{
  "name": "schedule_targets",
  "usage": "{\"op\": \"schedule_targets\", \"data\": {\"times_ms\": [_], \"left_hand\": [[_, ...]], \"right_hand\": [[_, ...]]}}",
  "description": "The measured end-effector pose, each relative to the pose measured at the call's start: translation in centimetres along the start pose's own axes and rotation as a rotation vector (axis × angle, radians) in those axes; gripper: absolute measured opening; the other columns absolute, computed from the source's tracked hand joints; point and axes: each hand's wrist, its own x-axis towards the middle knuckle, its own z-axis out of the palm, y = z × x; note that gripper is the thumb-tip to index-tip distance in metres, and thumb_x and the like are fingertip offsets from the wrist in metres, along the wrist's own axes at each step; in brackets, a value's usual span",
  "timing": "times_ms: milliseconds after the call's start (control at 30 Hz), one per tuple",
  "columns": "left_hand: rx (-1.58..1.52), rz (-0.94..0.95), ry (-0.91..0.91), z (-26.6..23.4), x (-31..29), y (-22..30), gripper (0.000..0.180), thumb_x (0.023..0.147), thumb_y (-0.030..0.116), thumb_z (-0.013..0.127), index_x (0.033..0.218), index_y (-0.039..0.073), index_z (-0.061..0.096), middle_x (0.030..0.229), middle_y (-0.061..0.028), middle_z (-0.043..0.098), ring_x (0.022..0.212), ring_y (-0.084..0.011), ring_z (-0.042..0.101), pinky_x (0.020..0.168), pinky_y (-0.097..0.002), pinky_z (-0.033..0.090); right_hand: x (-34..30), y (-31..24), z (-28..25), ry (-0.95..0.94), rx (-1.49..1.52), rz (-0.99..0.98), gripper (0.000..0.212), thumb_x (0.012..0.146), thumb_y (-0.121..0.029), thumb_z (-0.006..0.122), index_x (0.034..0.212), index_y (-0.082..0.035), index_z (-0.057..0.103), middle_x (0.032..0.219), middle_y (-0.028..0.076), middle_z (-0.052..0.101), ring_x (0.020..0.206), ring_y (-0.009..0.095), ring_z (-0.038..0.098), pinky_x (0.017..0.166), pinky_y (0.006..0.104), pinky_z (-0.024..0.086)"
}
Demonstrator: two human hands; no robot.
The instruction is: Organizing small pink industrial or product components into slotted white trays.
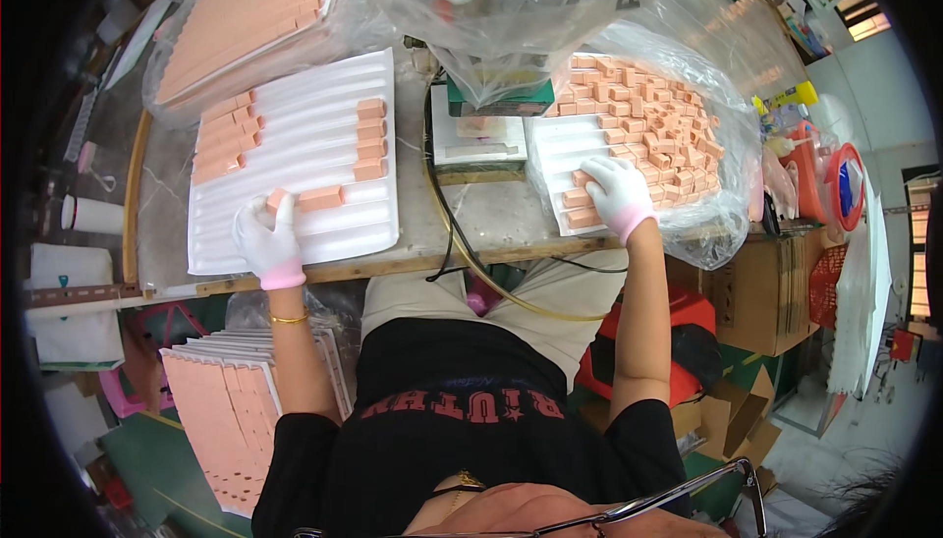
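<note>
My left hand (pixel 266 241), in a white glove with a pink cuff, is closed with its thumb and fingers round a small peach block (pixel 277 201). This block is at the left end of a short row of peach blocks (pixel 322 198) on a white ribbed tray (pixel 305 150). More blocks stand in rows at the tray's left and right sides. My right hand (pixel 619 194), gloved the same way, has its fingertips closed at a peach block (pixel 582 178) on a second white ribbed tray (pixel 555 150). A loose heap of peach blocks (pixel 658 130) covers most of that tray.
Between the trays stands a small machine with a green block (pixel 501 99), under clear plastic sheeting (pixel 491 27). A dark cable (pixel 439 184) hangs over the table edge. A full stack of peach-filled trays (pixel 246 22) sits at the back left; more filled trays (pixel 221 405) stand below the table.
</note>
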Motion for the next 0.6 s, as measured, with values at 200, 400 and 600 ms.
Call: {"op": "schedule_targets", "data": {"times_ms": [200,400,600], "left_hand": [[-0.868,-0.503,-0.385,0.3,-0.6,8.8,0.036,0.08,0.025,0.072,0.104,0.002,0.058,0.092,-0.0044,0.059,0.076,-0.0122,0.058,0.062,-0.0255,0.047],[-1.548,-0.952,-1.023,6.2,-3.6,13.8,0.03,0.091,0.028,0.058,0.108,0.003,0.056,0.092,-0.0029,0.062,0.07,-0.0114,0.059,0.053,-0.0197,0.044],[-1.493,-0.835,-1.131,6.5,-4.0,14.5,0.033,0.091,0.029,0.059,0.107,0.001,0.055,0.09,-0.0048,0.062,0.065,-0.0092,0.056,0.05,-0.0182,0.041]], "right_hand": [[1.2,-1.9,-1.7,-0.105,0.052,0.109,0.028,0.072,-0.007,0.066,0.1,-0.008,0.062,0.094,0.012,0.061,0.093,0.031,0.057,0.082,0.0369,0.046],[4.5,-11.7,-2.6,0.071,0.683,-0.149,0.028,0.077,-0.006,0.065,0.104,-0.003,0.058,0.093,0.015,0.06,0.087,0.031,0.058,0.076,0.0351,0.047],[4.6,-12.6,-1.9,0.095,0.668,-0.218,0.037,0.077,-0.004,0.064,0.113,-0.003,0.055,0.096,0.017,0.06,0.09,0.033,0.057,0.077,0.0375,0.047]]}}
